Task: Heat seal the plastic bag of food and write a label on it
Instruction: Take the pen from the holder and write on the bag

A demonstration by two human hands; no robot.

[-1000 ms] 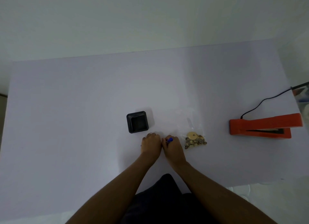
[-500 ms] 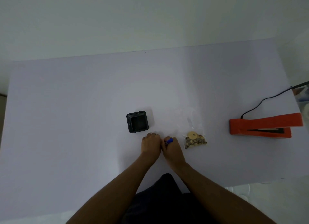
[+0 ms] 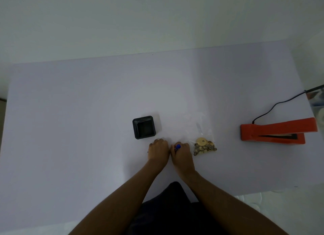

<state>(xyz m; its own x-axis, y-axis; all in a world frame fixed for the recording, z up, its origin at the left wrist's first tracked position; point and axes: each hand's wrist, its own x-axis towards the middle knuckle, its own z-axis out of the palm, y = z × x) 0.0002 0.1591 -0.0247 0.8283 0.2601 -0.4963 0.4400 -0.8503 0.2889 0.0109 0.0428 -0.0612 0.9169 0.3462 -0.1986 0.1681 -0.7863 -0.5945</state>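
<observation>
My right hand [image 3: 182, 156] grips the blue pen [image 3: 177, 147]; left hand [image 3: 158, 151] curled, contents hidden. The bag [image 3: 203, 143] looks light, slippery — I'd pinch its empty top.

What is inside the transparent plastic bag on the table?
The plastic bag holds brownish food pieces and pale round ones, gathered at its near end. Its far part looks empty. Exact food type is unclear.

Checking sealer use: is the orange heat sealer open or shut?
Open: the orange heat sealer has its upper arm raised, leaving a dark wedge-shaped gap above the base.
</observation>
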